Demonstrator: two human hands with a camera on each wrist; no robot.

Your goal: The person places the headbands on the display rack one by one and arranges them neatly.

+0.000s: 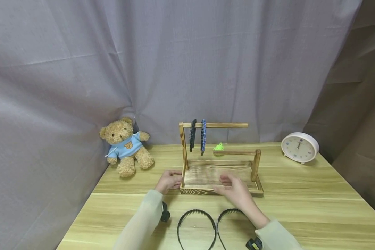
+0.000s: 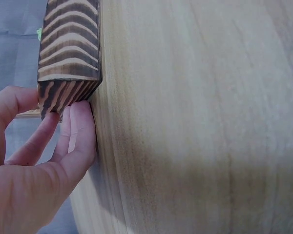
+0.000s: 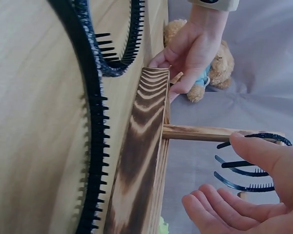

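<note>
A wooden stand (image 1: 218, 191) with a shallow tray and two bars stands on the table. My left hand (image 1: 169, 181) touches the tray's left end; in the left wrist view its fairly straight fingers (image 2: 80, 126) lie against the striped end wall (image 2: 66, 92). Above the tray's front right part, my right hand (image 1: 235, 191) hovers with loosely bent fingers, holding nothing. A black headband (image 1: 192, 135) and a blue glittery headband (image 1: 203, 135) hang from the upper bar. Two dark toothed headbands, one on the left (image 1: 197, 210) and one on the right (image 1: 218, 227), lie in front of the stand.
A teddy bear (image 1: 125, 147) in a blue top sits at the back left. At the back right stands a round white clock (image 1: 300, 147). A small bright green item (image 1: 219, 147) lies behind the lower bar. Grey curtain (image 1: 206, 69) hangs behind the table.
</note>
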